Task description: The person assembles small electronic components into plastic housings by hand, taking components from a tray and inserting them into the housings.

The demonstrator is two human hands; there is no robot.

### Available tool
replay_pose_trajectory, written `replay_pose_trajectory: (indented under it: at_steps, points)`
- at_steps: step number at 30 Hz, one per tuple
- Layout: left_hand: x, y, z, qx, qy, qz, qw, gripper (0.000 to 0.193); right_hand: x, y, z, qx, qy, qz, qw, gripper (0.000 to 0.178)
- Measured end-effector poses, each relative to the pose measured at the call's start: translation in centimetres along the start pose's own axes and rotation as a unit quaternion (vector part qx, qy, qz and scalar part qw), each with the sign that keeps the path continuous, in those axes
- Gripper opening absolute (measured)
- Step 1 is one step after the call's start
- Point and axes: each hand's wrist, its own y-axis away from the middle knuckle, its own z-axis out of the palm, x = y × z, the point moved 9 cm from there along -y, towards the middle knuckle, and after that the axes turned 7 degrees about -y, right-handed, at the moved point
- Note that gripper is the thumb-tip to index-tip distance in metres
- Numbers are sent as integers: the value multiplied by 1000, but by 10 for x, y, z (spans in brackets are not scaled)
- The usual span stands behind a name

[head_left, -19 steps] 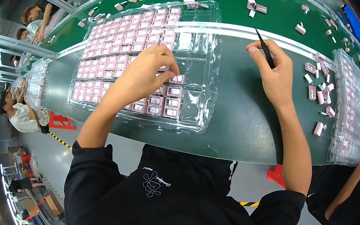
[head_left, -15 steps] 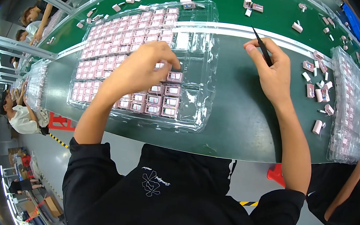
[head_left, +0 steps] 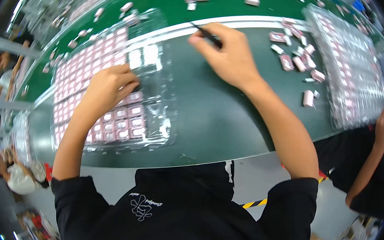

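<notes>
A clear plastic tray point(head_left: 158, 116) lies on the green work surface, its left part filled with rows of small pink-and-white box-shaped pieces point(head_left: 122, 124). My left hand point(head_left: 106, 85) is over these rows, fingers bent and thumb drawn against them. Its fingertips are at the edge of the filled rows; whatever they hold is hidden. Empty pockets show along the tray's right side. My right hand point(head_left: 229, 53) is raised to the right of the tray, gripping slim black tweezers point(head_left: 210, 36) whose tip points up and left.
Loose pink and white pieces point(head_left: 299, 63) lie in a cluster at the right, beside a stack of filled clear trays point(head_left: 347, 70). A white rail point(head_left: 187, 28) borders a green belt point(head_left: 223, 1) with more scattered pieces. Another person's arm point(head_left: 377, 139) is at the far right.
The whole view has turned, so the tray appears farther left and tilted. My left hand's fingers have drawn closer together over the rows. My right hand, still gripping the tweezers, is slightly nearer the tray.
</notes>
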Motion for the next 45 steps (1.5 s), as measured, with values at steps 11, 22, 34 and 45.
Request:
replay_pose_trajectory:
  at_steps: [11, 22, 34, 45]
  points:
    - [-8, -29, -33, -13, 56, 3, 998, 6, 5, -21, -125, 42, 369, 9, 928, 28]
    - [-2, -155, -66, 204, 67, 22, 976, 26, 41, -16, -143, 0, 441, 149, 885, 26]
    - [59, -38, 1, 69, 593, -112, 795, 37, -47, 1, 0, -95, -123, -84, 984, 41]
    - [53, -2, 25, 180, 785, -169, 568, 35, -61, 19, 13, -54, -89, 1, 995, 23]
